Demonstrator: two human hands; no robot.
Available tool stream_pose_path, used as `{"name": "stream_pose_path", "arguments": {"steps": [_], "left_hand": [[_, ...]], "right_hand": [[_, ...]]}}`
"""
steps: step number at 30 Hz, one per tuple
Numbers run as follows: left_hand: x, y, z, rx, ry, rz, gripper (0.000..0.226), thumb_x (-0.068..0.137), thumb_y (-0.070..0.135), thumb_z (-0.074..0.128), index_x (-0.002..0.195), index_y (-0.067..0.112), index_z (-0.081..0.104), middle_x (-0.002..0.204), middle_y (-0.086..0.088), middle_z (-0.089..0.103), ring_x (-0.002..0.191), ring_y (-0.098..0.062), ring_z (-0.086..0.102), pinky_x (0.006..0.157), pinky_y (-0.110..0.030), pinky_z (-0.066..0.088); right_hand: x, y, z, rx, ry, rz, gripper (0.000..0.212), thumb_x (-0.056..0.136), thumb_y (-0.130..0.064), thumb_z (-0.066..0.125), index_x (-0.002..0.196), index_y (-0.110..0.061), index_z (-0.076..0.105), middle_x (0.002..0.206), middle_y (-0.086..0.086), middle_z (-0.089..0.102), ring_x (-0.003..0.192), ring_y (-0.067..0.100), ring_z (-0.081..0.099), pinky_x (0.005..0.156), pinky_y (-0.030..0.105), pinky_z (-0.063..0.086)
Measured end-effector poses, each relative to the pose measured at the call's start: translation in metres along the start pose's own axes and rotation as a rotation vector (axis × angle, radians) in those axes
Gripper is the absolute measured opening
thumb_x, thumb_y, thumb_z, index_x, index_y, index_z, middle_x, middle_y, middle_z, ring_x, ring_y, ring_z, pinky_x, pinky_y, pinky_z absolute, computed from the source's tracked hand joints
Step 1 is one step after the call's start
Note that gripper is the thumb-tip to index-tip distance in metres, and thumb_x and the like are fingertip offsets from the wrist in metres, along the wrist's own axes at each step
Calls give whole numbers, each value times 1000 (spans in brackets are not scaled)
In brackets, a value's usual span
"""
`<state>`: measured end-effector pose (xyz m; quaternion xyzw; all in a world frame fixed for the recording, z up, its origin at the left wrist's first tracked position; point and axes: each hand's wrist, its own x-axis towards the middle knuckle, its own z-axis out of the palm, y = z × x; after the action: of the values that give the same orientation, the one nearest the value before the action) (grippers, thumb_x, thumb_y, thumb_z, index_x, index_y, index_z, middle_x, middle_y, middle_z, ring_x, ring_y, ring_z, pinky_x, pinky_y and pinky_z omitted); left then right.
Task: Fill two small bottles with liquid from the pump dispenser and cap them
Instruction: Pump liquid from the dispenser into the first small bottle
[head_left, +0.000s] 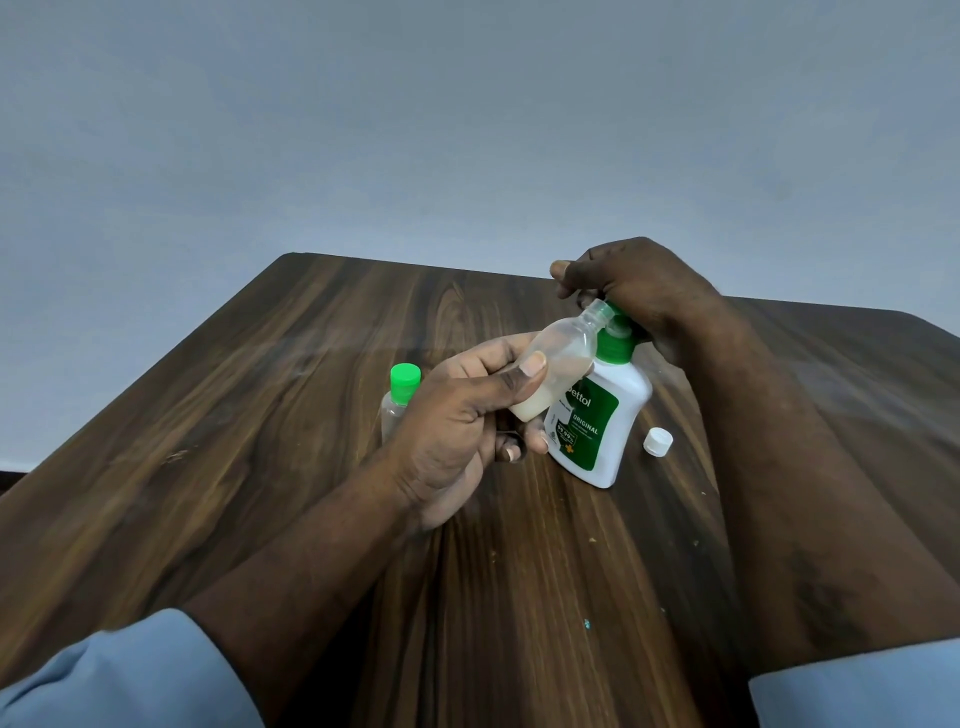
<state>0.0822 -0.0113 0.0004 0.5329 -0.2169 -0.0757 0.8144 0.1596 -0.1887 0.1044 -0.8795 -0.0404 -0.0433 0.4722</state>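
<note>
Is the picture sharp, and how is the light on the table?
Head view: sharp, the pump dispenser label is readable; light is soft and even, no hard shadows; a faint pale sheen crosses the table; the wide lens splays its edges.

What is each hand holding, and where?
The left hand grips the small bottle round its lower body. The right hand grips the dispenser at its pump head.
</note>
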Motion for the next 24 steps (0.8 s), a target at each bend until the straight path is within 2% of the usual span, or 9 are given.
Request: {"name": "stream_pose_path", "arguments": {"steps": [3,8,11,15,20,24], "left_hand": [[0,-1,-1,2,8,-4,41,98,28,59,133,9,66,103,-23,69,57,-14,58,45,-21,39],[0,-2,0,10,9,-1,40,98,29,59,133,10,66,123,-36,63,57,-14,58,46,-22,38],[1,-1,0,6,5,4,38,99,29,60,132,12,68,116,-37,64,57,-15,58,46,-22,39],[2,-1,0,-3,5,2,37,98,30,61,130,13,69,112,-31,66,57,-15,58,46,-23,38],[1,-1,-1,13,23,-8,38,97,30,62,129,13,70,105,-19,71,58,-16,58,46,-21,39],[0,-1,-1,9,30,-9,37,98,29,62,130,12,69,100,-16,71,57,-15,58,45,-21,40]], "right_hand": [[-2,1,3,-7,-18,14,25,93,-25,70,71,-15,71,55,-12,61,64,18,52,71,36,42],[-3,1,2,-9,-21,10,29,93,-30,72,67,-16,70,55,-6,57,58,16,48,68,35,42],[-3,-1,0,-1,-25,5,31,94,-35,74,71,-15,69,52,-8,56,48,11,49,59,29,41],[-3,-2,-2,-11,-23,-1,30,95,-34,73,72,-15,68,49,-9,55,40,7,49,58,29,40],[-4,-3,1,-31,-26,17,32,94,-35,74,69,-16,69,53,-7,57,52,14,49,61,30,40],[-6,-2,2,-22,-20,20,32,94,-34,74,68,-16,69,54,-6,57,55,15,48,64,33,41]]}}
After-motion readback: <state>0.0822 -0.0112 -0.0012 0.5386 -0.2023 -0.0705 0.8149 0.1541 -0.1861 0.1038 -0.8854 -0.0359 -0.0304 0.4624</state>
